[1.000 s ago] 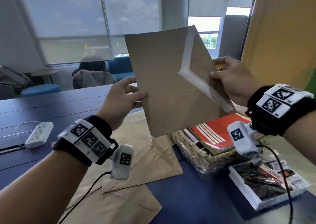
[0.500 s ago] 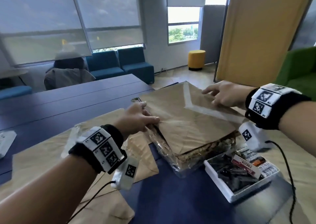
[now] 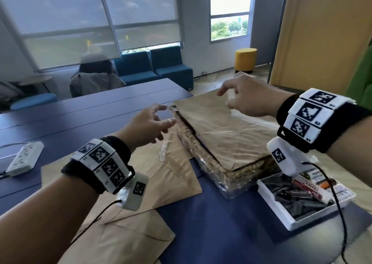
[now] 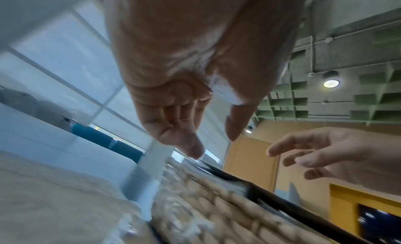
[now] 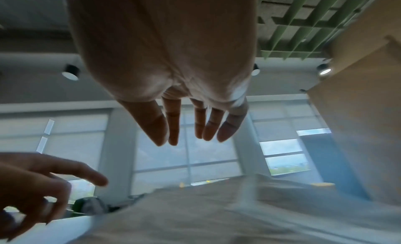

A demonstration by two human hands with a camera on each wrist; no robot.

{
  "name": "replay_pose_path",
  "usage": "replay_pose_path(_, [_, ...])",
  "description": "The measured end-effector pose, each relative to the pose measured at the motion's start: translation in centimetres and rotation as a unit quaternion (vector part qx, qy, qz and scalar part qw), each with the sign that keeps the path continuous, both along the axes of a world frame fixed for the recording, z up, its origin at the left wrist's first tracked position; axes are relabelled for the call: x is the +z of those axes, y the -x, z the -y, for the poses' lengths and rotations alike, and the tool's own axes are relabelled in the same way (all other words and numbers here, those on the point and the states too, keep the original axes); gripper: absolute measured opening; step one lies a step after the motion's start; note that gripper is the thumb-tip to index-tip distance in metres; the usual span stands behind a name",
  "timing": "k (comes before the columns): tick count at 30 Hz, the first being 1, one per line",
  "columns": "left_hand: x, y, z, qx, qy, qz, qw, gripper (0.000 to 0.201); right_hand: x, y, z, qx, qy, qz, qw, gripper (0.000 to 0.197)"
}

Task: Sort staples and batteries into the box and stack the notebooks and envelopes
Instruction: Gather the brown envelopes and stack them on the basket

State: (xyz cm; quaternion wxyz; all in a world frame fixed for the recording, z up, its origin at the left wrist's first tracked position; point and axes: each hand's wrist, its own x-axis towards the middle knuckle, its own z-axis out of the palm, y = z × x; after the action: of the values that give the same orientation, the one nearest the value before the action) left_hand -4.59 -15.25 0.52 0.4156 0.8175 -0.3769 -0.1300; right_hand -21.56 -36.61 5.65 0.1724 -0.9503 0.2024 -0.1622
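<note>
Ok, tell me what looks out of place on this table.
The brown envelope on the wicker basket overhangs its far rim rather than sitting square. More envelopes lie fanned loosely on the table, unstacked. Both hands hover empty.

The brown envelope (image 3: pixel 225 136) lay flat over the wicker basket (image 3: pixel 187 141), so whatever the basket held was hidden; only its left and near walls showed. In the white box (image 3: pixel 281 219) the dark small items were too blurred to tell apart, and the wrist camera unit and its cable covered the box's far corner. The print on the packets there could not be read. In the left wrist view the basket weave (image 4: pixel 217 204) was smeared. In the right wrist view the envelope (image 5: pixel 217 213) was a grey blur, and the left hand (image 5: pixel 32 187) was cut off by the frame's edge. The power strip (image 3: pixel 24 159) was partly cropped at the left edge.
</note>
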Motion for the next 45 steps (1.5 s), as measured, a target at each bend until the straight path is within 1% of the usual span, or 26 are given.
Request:
replay_pose_path(2, [0.0, -1.2, -2.1, 0.039, -0.003, -0.003, 0.999, 0.044, 0.5, -1.0, -2.7, 0.030, -0.016, 0.036, 0.999, 0.026])
replay_pose_path(4, [-0.4, -2.6, -4.9, 0.077, -0.019, -0.011, 0.997, 0.036, 0.8, -2.6, -5.7, 0.071, -0.035, 0.055, 0.995, 0.026])
replay_pose_path(6, [-1.3, -3.9, -7.2, 0.105, -0.048, -0.036, 0.993, 0.034, 0.6, -4.1, -8.4, 0.103, -0.063, 0.062, 0.991, 0.030])
replay_pose_path(8, [-2.5, -5.2, -9.6, 0.132, -0.094, -0.054, 0.985, 0.036, -0.1, -5.7, -11.3, 0.131, -0.095, 0.047, 0.986, 0.035])
replay_pose_path(10, [-3.8, -6.3, -12.0, 0.151, -0.171, -0.055, 0.972, 0.044, -1.3, -7.1, -13.9, 0.146, -0.120, 0.006, 0.982, 0.042])
replay_pose_path(12, [-5.1, -6.8, -14.0, 0.158, -0.238, -0.053, 0.957, 0.049, -3.2, -8.3, -15.9, 0.139, -0.126, -0.068, 0.980, 0.050])
replay_pose_path(14, [-6.2, -6.7, -14.8, 0.168, -0.245, -0.083, 0.951, 0.046, -5.3, -9.1, -16.8, 0.118, -0.131, -0.144, 0.974, 0.056])
replay_pose_path(15, [-6.7, -6.8, -15.1, 0.173, -0.238, -0.107, 0.950, 0.043, -6.3, -9.5, -17.1, 0.108, -0.122, -0.186, 0.969, 0.055])
replay_pose_path(17, [-7.1, -6.6, -15.2, 0.174, -0.207, -0.160, 0.949, 0.033, -8.0, -10.0, -17.0, 0.086, -0.112, -0.231, 0.963, 0.050])
replay_pose_path(19, [-7.1, -6.5, -15.2, 0.161, -0.171, -0.201, 0.951, 0.019, -9.5, -10.0, -16.2, 0.050, -0.138, -0.236, 0.961, 0.050])
replay_pose_path(21, [-7.0, -6.4, -14.9, 0.150, -0.150, -0.227, 0.950, 0.016, -11.3, -9.9, -15.2, 0.014, -0.137, -0.242, 0.960, 0.055])
replay_pose_path(22, [-7.0, -6.3, -14.8, 0.148, -0.144, -0.236, 0.950, 0.017, -12.1, -9.8, -14.8, -0.006, -0.146, -0.239, 0.960, 0.062])
replay_pose_path(24, [-7.2, -6.4, -14.7, 0.142, -0.135, -0.242, 0.950, 0.017, -13.3, -9.9, -14.3, -0.035, -0.158, -0.242, 0.957, 0.077])
replay_pose_path(25, [-7.3, -6.5, -14.6, 0.136, -0.133, -0.239, 0.952, 0.017, -13.7, -10.0, -14.1, -0.041, -0.153, -0.249, 0.955, 0.080])
replay_pose_path(28, [-7.6, -6.7, -14.6, 0.109, -0.132, -0.231, 0.958, 0.019, -13.9, -10.0, -13.9, -0.046, -0.156, -0.260, 0.952, 0.079])
replay_pose_path(31, [-7.9, -6.7, -14.6, 0.093, -0.142, -0.211, 0.963, 0.034, -14.1, -9.8, -13.8, -0.035, -0.149, -0.266, 0.952, 0.077])
replay_pose_path(32, [-8.0, -6.6, -14.6, 0.098, -0.131, -0.214, 0.963, 0.035, -14.1, -9.8, -13.8, -0.030, -0.142, -0.275, 0.950, 0.076])
replay_pose_path(35, [-8.1, -6.1, -14.8, 0.097, -0.070, -0.259, 0.958, 0.025, -14.2, -9.9, -13.9, -0.025, -0.131, -0.293, 0.947, 0.074])
replay_pose_path(37, [-7.8, -5.4, -14.8, 0.084, -0.041, -0.272, 0.958, 0.013, -14.1, -9.9, -13.8, -0.023, -0.134, -0.297, 0.945, 0.079])
replay_pose_path(39, [-7.7, -4.9, -14.9, 0.073, -0.002, -0.271, 0.960, 0.005, -13.9, -9.7, -13.6, -0.023, -0.145, -0.293, 0.945, 0.086])
replay_pose_path(41, [-7.4, -4.7, -15.2, 0.067, 0.058, -0.271, 0.958, 0.002, -13.7, -9.5, -13.5, -0.024, -0.169, -0.274, 0.947, 0.096])
replay_pose_path(43, [-6.7, -4.5, -15.8, 0.073, 0.118, -0.240, 0.961, 0.002, -13.5, -9.3, -13.5, -0.022, -0.216, -0.227, 0.949, 0.109])
replay_pose_path(44, [-6.2, -4.4, -16.2, 0.077, 0.144, -0.217, 0.962, 0.003, -13.4, -9.3, -13.6, -0.022, -0.243, -0.197, 0.950, 0.111])
replay_pose_path(45, [-5.5, -4.2, -16.6, 0.080, 0.167, -0.195, 0.963, 0.007, -13.2, -9.2, -13.8, -0.020, -0.270, -0.161, 0.949, 0.109])
